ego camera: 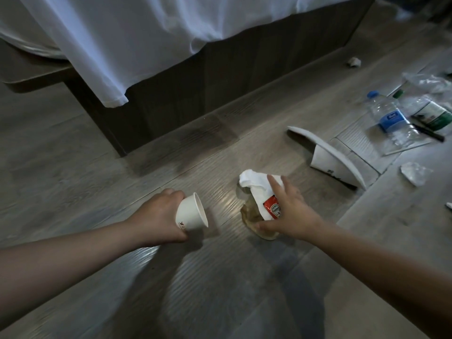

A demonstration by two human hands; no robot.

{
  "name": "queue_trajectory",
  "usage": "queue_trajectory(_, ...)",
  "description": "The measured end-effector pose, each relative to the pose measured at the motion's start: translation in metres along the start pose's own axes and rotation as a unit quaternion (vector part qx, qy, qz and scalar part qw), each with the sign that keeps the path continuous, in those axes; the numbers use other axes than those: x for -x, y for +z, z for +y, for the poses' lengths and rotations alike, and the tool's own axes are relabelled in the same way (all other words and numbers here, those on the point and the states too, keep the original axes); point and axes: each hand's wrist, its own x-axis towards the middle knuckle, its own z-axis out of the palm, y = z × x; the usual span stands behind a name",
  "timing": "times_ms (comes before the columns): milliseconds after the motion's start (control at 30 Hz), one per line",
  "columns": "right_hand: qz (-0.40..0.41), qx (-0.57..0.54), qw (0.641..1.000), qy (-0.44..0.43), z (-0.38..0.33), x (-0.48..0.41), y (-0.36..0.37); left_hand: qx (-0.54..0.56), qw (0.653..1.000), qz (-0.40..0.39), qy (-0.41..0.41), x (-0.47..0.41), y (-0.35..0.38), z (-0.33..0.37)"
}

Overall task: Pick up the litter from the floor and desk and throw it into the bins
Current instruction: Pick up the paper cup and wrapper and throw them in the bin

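Gripping the paper cup around its base and lower wall, the left hand holds it clear of the grey wood-effect floor, fingers curled round it. The cup lies on its side: its long axis runs left to right, base in the palm, open mouth facing right toward the litter bundle. A small dark logo sits on the cup wall near the thumb; it cannot be read.

The right hand is spread wide over the bundle, which rests on the floor just right of the cup. The index finger lies straight on top and the thumb touches the lower edge; no closed grip is visible. The bundle consists of:
- a crumpled white napkin at the far end;
- a red ketchup sachet lettered HEINZ, its long axis running away from the person;
- a brown paper wrapper underneath.

Further right:
- a folded white paper plate with unreadable dark print at its edge;
- a clear water bottle, blue cap and blue label, lying on its side, text illegible;
- a second bottle, green cap, green-and-white label;
- a black pen across the bottles;
- a clear plastic bag;
- a crumpled clear wrapper;
- a paper ball.

A white bedsheet hangs over the dark bed base beyond.
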Motion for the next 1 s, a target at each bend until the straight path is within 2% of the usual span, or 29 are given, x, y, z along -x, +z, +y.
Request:
queue_trajectory(267, -0.007, 0.102, 0.994, -0.034, -0.007, -0.014, 0.025, 0.001, 1.000, 0.003, 0.004, 0.001, 0.000, 0.001)
queue_trajectory(467, 0.012, 0.103, 0.993, -0.050, -0.001, -0.017, 0.025, 0.009, 1.000, 0.003, -0.009, 0.001, 0.001, -0.003)
queue_trajectory(833, 0.066, -0.122, 0.990, -0.014, -0.018, 0.004, -0.008, 0.091, 0.996, 0.001, -0.020, -0.009, -0.015, 0.008)
queue_trajectory(1000, 0.057, -0.260, 0.960, 0.082, -0.034, 0.006, -0.047, 0.159, 0.986, 0.017, -0.056, -0.023, -0.057, 0.033)
